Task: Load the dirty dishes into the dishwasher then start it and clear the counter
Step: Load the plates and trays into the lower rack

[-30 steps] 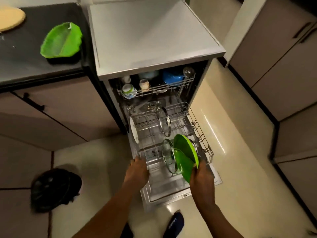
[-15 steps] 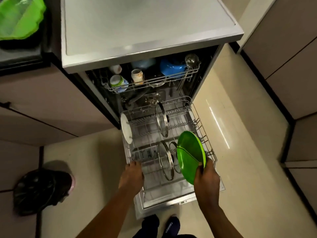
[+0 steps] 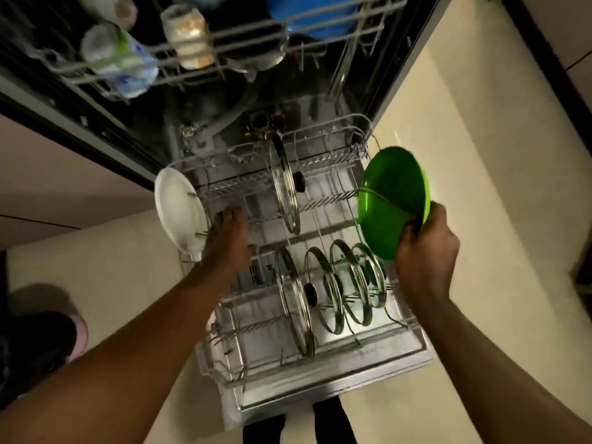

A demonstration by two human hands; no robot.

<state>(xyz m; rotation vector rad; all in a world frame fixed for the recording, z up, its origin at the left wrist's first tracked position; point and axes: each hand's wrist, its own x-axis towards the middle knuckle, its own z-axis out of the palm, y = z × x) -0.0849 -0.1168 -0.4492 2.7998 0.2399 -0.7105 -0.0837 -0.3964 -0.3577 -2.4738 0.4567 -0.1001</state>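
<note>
Loading is well under way but not finished. The lower rack stands pulled out over the open door, and it already carries a row of glass lids on edge near its front, one more glass lid further back, and a white plate upright at its left side. The upper rack holds cups and a blue bowl.

The right hand grips a green plate by its lower rim, fingers curled round the edge, holding it tilted above the right side of the lower rack; it is not yet seated between the tines. The left hand reaches into the left part of the rack beside the white plate; its fingers look fairly straight, resting on or near the wires, though whether they hold one I cannot tell.

Still left, by my reckoning: slot the green plate, push the rack in, shut the door, start the machine and clear the counter, which is out of view here
</note>
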